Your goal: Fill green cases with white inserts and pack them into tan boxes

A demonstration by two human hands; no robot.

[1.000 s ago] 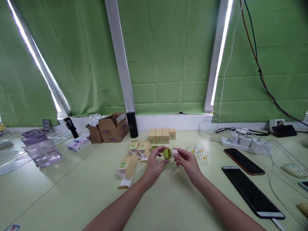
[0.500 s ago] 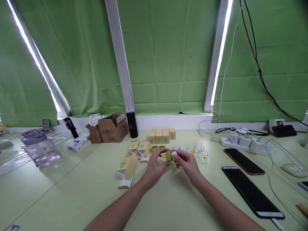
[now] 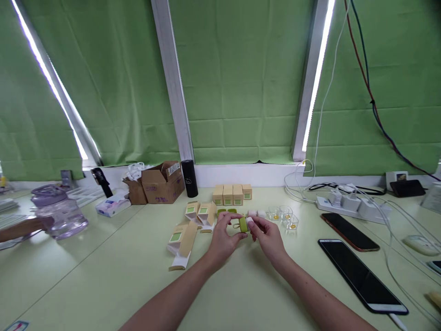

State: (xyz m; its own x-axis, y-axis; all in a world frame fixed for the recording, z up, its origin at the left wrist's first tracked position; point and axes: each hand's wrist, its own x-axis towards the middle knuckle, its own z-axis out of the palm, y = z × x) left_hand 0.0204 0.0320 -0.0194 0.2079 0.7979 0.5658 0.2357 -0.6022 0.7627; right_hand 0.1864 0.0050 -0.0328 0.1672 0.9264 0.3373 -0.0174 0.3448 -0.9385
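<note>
Between the fingertips of my left hand is a small green sleeve with a loop on its left end. My right hand pinches a small white block against the sleeve's right end. How far the block sits inside the sleeve I cannot tell. Just behind my fingers lie green pieces and more white blocks. Several clear plastic cups with yellow spots stand right of them. Opened cardboard boxes with green windows lie left of my left hand.
Several closed small boxes stand behind my hands. At the right are two phones, a power strip and loose cables. A carton, a black cylinder and a purple bottle are leftward. Another person's arm reaches in beside the bottle.
Another person's arm has come in from the left edge by the bottle. In my fingers the green sleeve has tilted slightly; both hands stay in nearly the same place.
</note>
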